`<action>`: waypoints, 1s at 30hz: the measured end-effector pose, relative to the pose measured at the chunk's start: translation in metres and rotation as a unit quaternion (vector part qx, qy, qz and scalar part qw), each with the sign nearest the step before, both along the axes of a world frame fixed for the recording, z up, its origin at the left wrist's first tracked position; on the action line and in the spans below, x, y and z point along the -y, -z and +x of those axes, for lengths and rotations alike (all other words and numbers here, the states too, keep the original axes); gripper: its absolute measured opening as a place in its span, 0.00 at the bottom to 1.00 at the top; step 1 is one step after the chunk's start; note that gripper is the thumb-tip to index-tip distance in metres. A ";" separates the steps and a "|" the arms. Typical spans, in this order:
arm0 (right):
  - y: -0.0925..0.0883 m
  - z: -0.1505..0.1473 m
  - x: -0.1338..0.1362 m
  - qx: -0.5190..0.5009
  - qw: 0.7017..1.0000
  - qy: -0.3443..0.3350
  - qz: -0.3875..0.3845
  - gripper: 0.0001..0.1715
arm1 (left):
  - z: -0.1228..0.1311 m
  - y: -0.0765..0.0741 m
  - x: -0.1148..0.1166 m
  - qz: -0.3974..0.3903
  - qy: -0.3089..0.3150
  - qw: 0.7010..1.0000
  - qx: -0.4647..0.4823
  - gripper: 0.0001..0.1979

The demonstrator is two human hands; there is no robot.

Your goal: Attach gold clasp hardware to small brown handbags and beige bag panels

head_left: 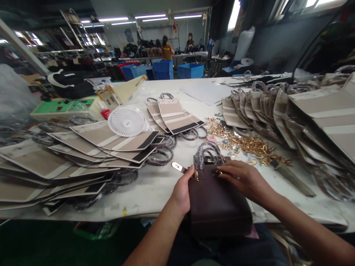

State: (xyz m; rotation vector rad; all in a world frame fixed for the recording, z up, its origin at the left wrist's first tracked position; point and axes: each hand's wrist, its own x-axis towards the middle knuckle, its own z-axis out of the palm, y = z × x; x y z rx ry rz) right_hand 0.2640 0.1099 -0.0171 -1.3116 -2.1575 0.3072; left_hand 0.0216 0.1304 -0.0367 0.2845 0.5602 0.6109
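A dark brown handbag (219, 201) rests at the table's front edge, partly over my lap. Its handles (209, 149) are wrapped in clear plastic and point away from me. My left hand (181, 192) grips the bag's left side, thumb on top near a gold ring at the handle's base. Over the top right of the bag, my right hand (244, 179) has its fingers pinched at gold hardware by the other handle base; what exactly they hold is hidden. A strap with a gold metal plate (177, 167) sticks out to the left of the bag.
Beyond the bag lies a heap of gold fittings (249, 146), with a knife-like tool (295, 179) to its right. Stacked beige panels with handles (91, 140) fill the left, a white fan (127, 122) among them. More panels (246, 107) stand at right. Two people are in the background.
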 end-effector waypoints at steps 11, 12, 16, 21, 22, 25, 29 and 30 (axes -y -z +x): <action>0.002 0.002 -0.014 0.061 0.996 -0.057 0.035 0.12 | 0.000 0.011 -0.004 -0.070 -0.005 0.996 0.060 0.30; 0.000 0.001 -0.015 0.068 0.995 -0.065 0.034 0.12 | 0.000 0.012 -0.004 -0.068 -0.004 0.995 0.067 0.30; -0.006 -0.004 -0.019 0.109 0.988 -0.097 0.040 0.13 | 0.000 0.018 -0.003 -0.061 -0.007 0.995 0.075 0.31; -0.009 -0.008 -0.024 0.146 0.981 -0.121 0.028 0.14 | 0.002 0.019 -0.002 -0.068 -0.025 0.995 0.067 0.30; -0.010 -0.008 -0.025 0.149 0.981 -0.126 0.020 0.14 | 0.002 0.018 -0.001 -0.071 -0.026 0.995 0.070 0.30; -0.011 -0.006 -0.025 0.153 0.978 -0.139 0.009 0.15 | 0.003 0.015 -0.001 -0.075 -0.026 0.994 0.080 0.30; -0.012 -0.003 -0.025 0.152 0.978 -0.142 0.016 0.16 | 0.004 0.014 -0.003 -0.079 -0.025 0.994 0.077 0.30; -0.012 -0.003 -0.026 0.152 0.978 -0.145 0.017 0.16 | 0.004 0.015 -0.003 -0.083 -0.025 0.994 0.071 0.30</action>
